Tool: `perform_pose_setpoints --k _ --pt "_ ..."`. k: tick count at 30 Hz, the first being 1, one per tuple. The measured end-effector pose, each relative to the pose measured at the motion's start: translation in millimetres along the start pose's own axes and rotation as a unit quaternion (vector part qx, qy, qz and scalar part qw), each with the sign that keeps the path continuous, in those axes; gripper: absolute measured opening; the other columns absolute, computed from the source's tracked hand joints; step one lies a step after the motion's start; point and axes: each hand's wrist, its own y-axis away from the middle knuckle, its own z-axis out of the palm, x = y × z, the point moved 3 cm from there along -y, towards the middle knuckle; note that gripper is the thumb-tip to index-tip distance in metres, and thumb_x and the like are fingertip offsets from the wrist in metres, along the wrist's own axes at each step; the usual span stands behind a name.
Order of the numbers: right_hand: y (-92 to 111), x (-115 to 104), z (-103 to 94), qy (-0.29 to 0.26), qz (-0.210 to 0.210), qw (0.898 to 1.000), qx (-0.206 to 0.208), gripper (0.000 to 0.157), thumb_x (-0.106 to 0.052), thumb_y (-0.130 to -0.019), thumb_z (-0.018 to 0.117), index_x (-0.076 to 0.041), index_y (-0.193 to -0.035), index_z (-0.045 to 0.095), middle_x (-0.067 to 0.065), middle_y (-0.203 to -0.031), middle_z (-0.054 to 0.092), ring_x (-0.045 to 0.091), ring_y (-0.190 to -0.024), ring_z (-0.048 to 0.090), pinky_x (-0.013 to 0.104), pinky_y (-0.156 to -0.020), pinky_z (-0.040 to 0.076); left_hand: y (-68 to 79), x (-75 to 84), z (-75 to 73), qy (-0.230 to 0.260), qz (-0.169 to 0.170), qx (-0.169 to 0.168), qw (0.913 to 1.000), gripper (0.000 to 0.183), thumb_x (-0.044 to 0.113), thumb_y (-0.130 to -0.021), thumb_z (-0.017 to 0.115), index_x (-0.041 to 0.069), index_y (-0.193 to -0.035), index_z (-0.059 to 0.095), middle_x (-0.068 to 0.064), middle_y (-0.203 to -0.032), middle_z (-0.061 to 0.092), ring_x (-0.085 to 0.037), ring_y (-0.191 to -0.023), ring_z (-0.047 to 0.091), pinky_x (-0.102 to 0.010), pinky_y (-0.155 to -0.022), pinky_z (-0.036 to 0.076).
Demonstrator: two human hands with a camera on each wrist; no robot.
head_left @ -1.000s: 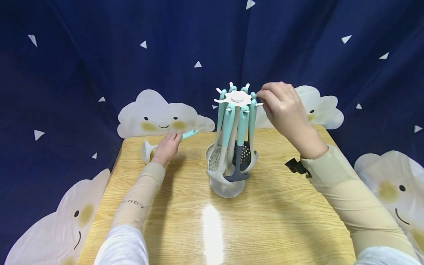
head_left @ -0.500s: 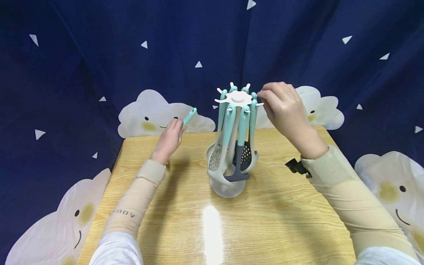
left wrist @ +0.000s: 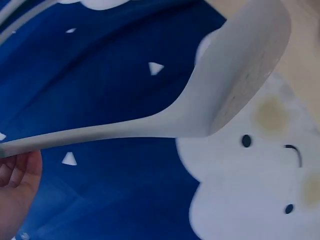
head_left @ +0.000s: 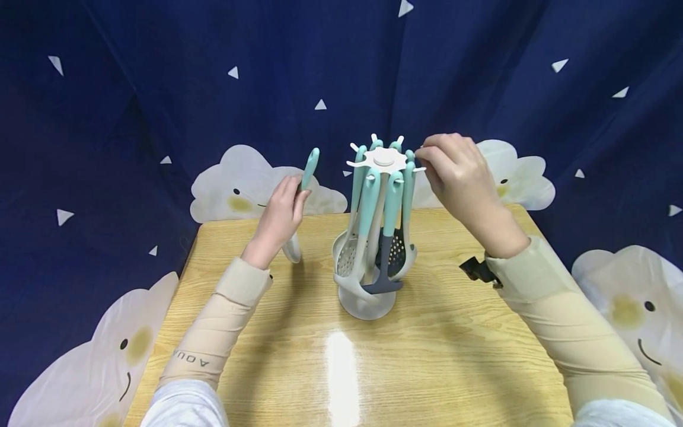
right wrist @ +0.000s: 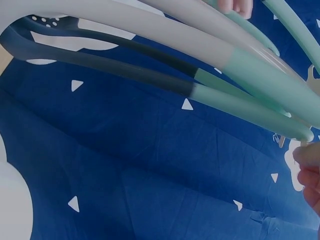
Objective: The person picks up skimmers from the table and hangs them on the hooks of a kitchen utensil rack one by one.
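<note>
My left hand [head_left: 278,216] grips the mint handle [head_left: 311,166] of a potato masher, raised over the table left of the utensil stand. The masher's light grey head [left wrist: 245,75] fills the upper right of the left wrist view, small holes showing in its face; in the head view most of it is behind the hand. My right hand [head_left: 453,169] pinches a hook arm at the right of the white utensil stand [head_left: 384,159]. From the stand hang several mint-handled utensils, among them a light grey skimmer [head_left: 347,259] and a dark grey turner-like tool [head_left: 382,279].
The stand's round base [head_left: 368,305] rests mid-table on a wooden table [head_left: 299,367]. A navy curtain [head_left: 267,71] with white triangles and cloud shapes [head_left: 248,178] hangs behind and at the sides. A black strap piece [head_left: 476,270] juts from the right sleeve.
My left hand has lifted the masher off the table, moved slightly right and turned its handle from nearly flat to upright. The right hand and stand have stayed put.
</note>
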Motion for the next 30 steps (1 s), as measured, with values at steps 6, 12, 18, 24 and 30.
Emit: perform_pose_setpoints --k 6,12,18,24,30 --pt "0 0 0.2 0.000 0.002 1.000 0.003 0.009 0.014 -0.081 0.056 0.006 -0.084 0.060 0.018 -0.084 0.059 0.033 -0.073 0.052 0.042 -0.062 0.041 -5.5 20.8 -8.2 0.020 0.014 0.009 0.9997 0.018 0.008 -0.094 0.049 -0.007 -0.104 0.051 -0.014 -0.083 0.048 -0.024 -0.073 0.045 -0.035 -0.066 0.043" --pt "0 0 0.1 -0.002 0.004 1.000 0.004 0.009 0.013 -0.081 0.056 0.006 -0.084 0.060 0.018 -0.084 0.059 0.033 -0.073 0.051 0.043 -0.062 0.041 -7.7 39.8 -13.8 0.035 0.033 0.006 0.9988 0.016 0.007 -0.094 0.048 -0.006 -0.104 0.051 -0.012 -0.082 0.047 -0.022 -0.069 0.044 -0.032 -0.061 0.042" --pt "0 0 -0.1 -0.005 0.007 1.000 0.000 0.009 0.013 -0.081 0.056 0.006 -0.084 0.060 0.018 -0.084 0.059 0.033 -0.073 0.051 0.042 -0.062 0.041 -5.4 50.9 -14.9 0.035 0.040 0.003 0.9986 0.017 0.007 -0.093 0.050 -0.005 -0.104 0.050 -0.011 -0.079 0.045 -0.020 -0.067 0.044 -0.031 -0.059 0.042" --pt "0 0 0.1 -0.006 0.008 1.000 0.001 0.009 0.014 -0.081 0.056 0.006 -0.084 0.060 0.018 -0.084 0.059 0.034 -0.073 0.051 0.042 -0.062 0.041 -3.1 56.1 -13.6 0.040 0.052 -0.008 0.9978 0.015 0.004 -0.092 0.050 -0.006 -0.104 0.050 -0.010 -0.078 0.043 -0.020 -0.069 0.042 -0.029 -0.061 0.041" --pt "0 0 0.5 -0.007 0.007 1.000 0.005 0.009 0.014 -0.081 0.056 0.006 -0.084 0.060 0.019 -0.084 0.059 0.034 -0.073 0.052 0.042 -0.062 0.041 -1.6 59.2 -12.0 0.044 0.051 -0.023 0.9975 0.014 0.005 -0.093 0.049 -0.005 -0.103 0.050 -0.009 -0.079 0.043 -0.019 -0.069 0.042 -0.028 -0.060 0.041"
